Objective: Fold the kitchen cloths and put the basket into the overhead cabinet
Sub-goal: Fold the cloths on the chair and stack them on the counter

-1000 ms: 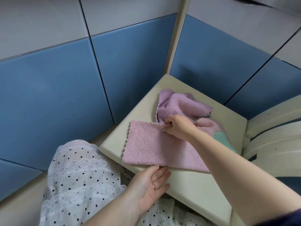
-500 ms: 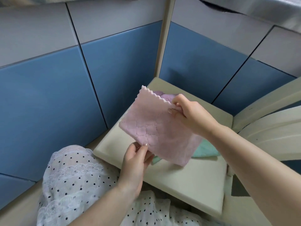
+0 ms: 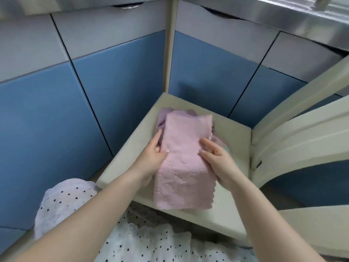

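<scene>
Now we hold the pink cloth [image 3: 184,159] doubled into a long strip between both hands, raised just over the cream chair seat [image 3: 222,210]. A second ago it lay spread flat on that seat, with only our right hand pinching its far edge; half a second ago we had lifted it open by two corners. So one fold has been made in the air, and the strip runs from twelve o'clock down to six, its scalloped end hanging near the seat's front edge.

Our left hand [image 3: 153,157] grips the strip's nine o'clock edge, thumb curled on top and fingers behind. Our right hand [image 3: 217,160] holds the three o'clock edge, thumb lying over the cloth and fingers under it.

Behind the strip, toward twelve o'clock, a crumpled lilac cloth [image 3: 162,118] waits on the seat, and a sliver of mint cloth [image 3: 227,149] shows at three o'clock just past our right hand. Both look unfolded.

We judge the task to be early: this cloth likely needs a second fold across its length before it can be set down, and two more remain. No basket shows in this view, nor the overhead cabinet, so we cannot tell where either stands.
</scene>
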A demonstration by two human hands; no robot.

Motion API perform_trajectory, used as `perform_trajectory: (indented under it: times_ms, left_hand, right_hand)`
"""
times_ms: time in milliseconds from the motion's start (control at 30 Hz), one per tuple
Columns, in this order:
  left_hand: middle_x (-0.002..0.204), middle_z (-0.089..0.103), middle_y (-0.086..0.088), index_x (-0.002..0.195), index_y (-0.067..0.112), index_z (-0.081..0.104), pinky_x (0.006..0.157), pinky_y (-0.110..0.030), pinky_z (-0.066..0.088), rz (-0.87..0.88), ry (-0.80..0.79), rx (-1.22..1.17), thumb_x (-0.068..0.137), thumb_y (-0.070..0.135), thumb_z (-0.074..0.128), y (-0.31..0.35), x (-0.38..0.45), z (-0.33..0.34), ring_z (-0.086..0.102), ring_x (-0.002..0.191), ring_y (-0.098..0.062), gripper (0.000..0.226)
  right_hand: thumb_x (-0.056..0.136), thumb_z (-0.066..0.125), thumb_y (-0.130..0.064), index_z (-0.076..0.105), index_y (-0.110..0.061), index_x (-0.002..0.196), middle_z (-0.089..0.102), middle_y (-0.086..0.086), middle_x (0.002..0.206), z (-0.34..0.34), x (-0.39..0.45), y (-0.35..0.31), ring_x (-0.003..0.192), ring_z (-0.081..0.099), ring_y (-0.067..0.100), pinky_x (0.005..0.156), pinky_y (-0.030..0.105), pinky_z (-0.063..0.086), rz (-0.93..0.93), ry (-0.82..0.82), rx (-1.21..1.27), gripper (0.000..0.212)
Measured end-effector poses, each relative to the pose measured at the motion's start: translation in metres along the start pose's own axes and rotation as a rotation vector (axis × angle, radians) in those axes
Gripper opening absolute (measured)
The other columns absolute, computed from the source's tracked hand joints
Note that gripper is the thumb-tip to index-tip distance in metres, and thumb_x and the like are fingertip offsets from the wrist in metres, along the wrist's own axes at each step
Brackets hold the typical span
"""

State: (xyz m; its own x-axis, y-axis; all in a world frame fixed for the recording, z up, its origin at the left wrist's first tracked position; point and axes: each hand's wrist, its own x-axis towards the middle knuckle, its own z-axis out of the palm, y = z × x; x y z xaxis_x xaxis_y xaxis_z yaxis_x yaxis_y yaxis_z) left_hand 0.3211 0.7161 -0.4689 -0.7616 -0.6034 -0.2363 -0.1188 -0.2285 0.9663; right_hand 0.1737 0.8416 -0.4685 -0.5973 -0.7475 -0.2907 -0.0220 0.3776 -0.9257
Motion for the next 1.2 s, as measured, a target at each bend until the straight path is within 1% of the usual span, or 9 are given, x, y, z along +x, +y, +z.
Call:
perform_trajectory:
  times_ms: [200,367,533,600,700,833,967,1100,1200]
  left_hand:
    - [0.116,0.064,0.004,0.131,0.041,0.041,0.092,-0.029,0.050,-0.165,-0.037,0.040,0.097,0.008,0.047,-0.036,-0.020,-0.012,0.064,0.101,-0.006,0.048]
    - [0.116,0.065,0.007,0.132,0.051,0.032,0.090,-0.038,0.053,-0.221,-0.137,0.082,0.095,0.013,0.054,-0.055,-0.041,-0.025,0.066,0.103,-0.012,0.058]
    - [0.122,0.060,0.013,0.132,0.037,0.046,0.084,-0.032,0.055,-0.243,-0.146,0.184,0.094,0.007,0.050,-0.063,-0.048,-0.025,0.064,0.102,-0.011,0.049]
    - [0.106,0.068,0.002,0.120,0.025,0.060,0.077,-0.033,0.056,-0.358,-0.111,0.112,0.098,0.008,0.041,-0.065,-0.049,-0.026,0.065,0.090,-0.017,0.034]
    - [0.100,0.057,-0.008,0.108,0.028,0.069,0.072,-0.033,0.056,-0.430,-0.147,0.058,0.097,0.004,0.035,-0.071,-0.050,-0.033,0.054,0.087,-0.026,0.043]
    - [0.108,0.071,0.008,0.112,0.024,0.063,0.081,-0.022,0.054,-0.252,-0.181,0.132,0.090,-0.005,0.054,-0.067,-0.052,-0.033,0.066,0.103,-0.009,0.037]
    - [0.091,0.068,0.017,0.086,0.035,0.072,0.082,-0.014,0.046,0.036,-0.056,0.439,0.082,0.000,0.067,-0.059,-0.038,-0.034,0.063,0.087,-0.001,0.035]
    - [0.101,0.055,0.021,0.078,0.042,0.067,0.084,-0.007,0.037,0.324,-0.008,0.590,0.072,0.038,0.067,-0.044,-0.016,-0.027,0.053,0.098,0.000,0.007]
    - [0.094,0.066,0.009,0.087,0.026,0.068,0.077,-0.021,0.046,0.348,-0.007,0.487,0.082,0.052,0.057,-0.035,0.003,-0.016,0.061,0.088,-0.007,0.029]
  right_hand:
    - [0.095,0.053,-0.008,0.051,-0.031,0.132,0.057,-0.016,0.121,0.004,-0.015,0.043,0.102,0.060,0.001,0.097,0.031,0.044,0.078,0.088,0.065,0.044]
    - [0.096,0.050,-0.013,0.051,-0.039,0.124,0.060,-0.026,0.117,0.007,-0.045,0.063,0.092,0.057,-0.016,0.075,0.007,0.047,0.044,0.009,0.054,0.038]
    - [0.096,0.050,-0.009,0.064,-0.037,0.112,0.063,-0.014,0.081,0.005,-0.054,0.074,0.062,0.043,0.014,0.050,0.021,0.037,0.125,-0.062,0.018,0.035]
    - [0.097,0.045,-0.008,0.067,-0.026,0.111,0.051,-0.004,0.065,0.002,-0.059,0.076,0.055,0.040,0.010,0.050,0.018,0.035,0.177,-0.056,0.122,0.032]
    - [0.099,0.034,-0.003,0.071,-0.026,0.106,0.058,0.010,0.083,-0.001,-0.067,0.083,0.072,0.044,0.022,0.068,0.030,0.043,0.277,-0.107,0.282,0.045]
    - [0.094,0.036,0.010,0.067,-0.021,0.114,0.065,0.012,0.101,-0.006,-0.075,0.089,0.084,0.051,0.026,0.073,0.034,0.045,0.254,-0.172,0.420,0.048]
    - [0.088,0.053,0.009,0.066,-0.020,0.110,0.074,0.002,0.098,-0.003,-0.071,0.080,0.080,0.065,0.013,0.068,0.023,0.055,0.132,-0.041,0.308,0.038]
    - [0.079,0.066,0.007,0.075,-0.036,0.078,0.066,0.003,0.089,0.000,-0.053,0.076,0.077,0.056,0.013,0.069,0.020,0.043,-0.049,0.181,0.130,0.043]
    - [0.071,0.055,-0.011,0.067,-0.036,0.071,0.057,-0.006,0.085,0.002,-0.034,0.062,0.074,0.052,-0.003,0.066,0.010,0.038,-0.192,0.338,0.067,0.028]
